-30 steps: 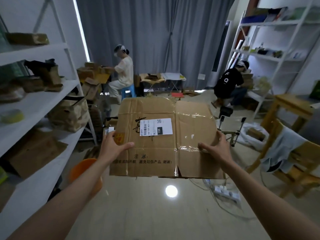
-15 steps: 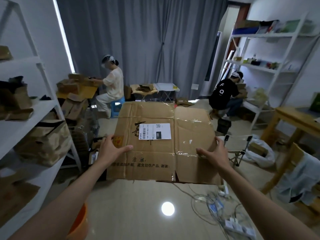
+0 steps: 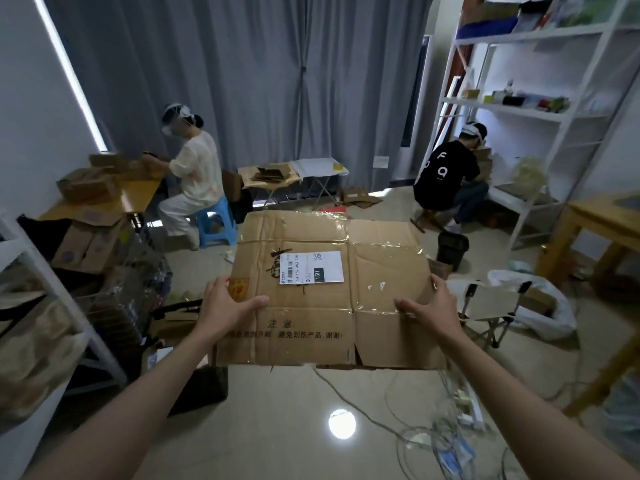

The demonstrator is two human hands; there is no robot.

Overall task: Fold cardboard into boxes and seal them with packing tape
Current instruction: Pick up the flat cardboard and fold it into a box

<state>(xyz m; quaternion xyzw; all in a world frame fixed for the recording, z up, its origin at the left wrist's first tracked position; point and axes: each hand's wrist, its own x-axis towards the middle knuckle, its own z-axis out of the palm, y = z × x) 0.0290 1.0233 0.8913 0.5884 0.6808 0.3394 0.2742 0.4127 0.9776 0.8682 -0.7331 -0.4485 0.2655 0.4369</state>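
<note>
Up in the air, out front: one flat cardboard sheet (image 3: 332, 292), held over the shiny floor (image 3: 277, 427), touching nothing but two hands. Left hand (image 3: 225, 306) on the left edge, thumb bent across the top face, other fingers tucked under the sheet (cannot see them), so gripping it. Right hand (image 3: 433, 306) on the right edge, thumb lying on the top face, fingers wrapped round the edge and also gripping. White shipping label (image 3: 311, 267) stuck near the middle of the sheet, a little toward the far edge. Small red sticker (image 3: 239, 287) just beside the left thumb. Shiny clear tape (image 3: 377, 311) along the folds, crinkled. Dark printed words along the near edge.

Down below, near the right side of the floor, a tangle of cables (image 3: 436, 445). Round bright light spot on the floor close by. Far back, grey curtain (image 3: 242, 81) across the wall. Person in a white top (image 3: 197, 171) sitting on a blue stool (image 3: 216, 225) at a table with brown boxes. Person in a black shirt (image 3: 443, 181) crouched by a white shelf (image 3: 540, 112) on the right. Wooden table (image 3: 595, 216) at the right edge.
</note>
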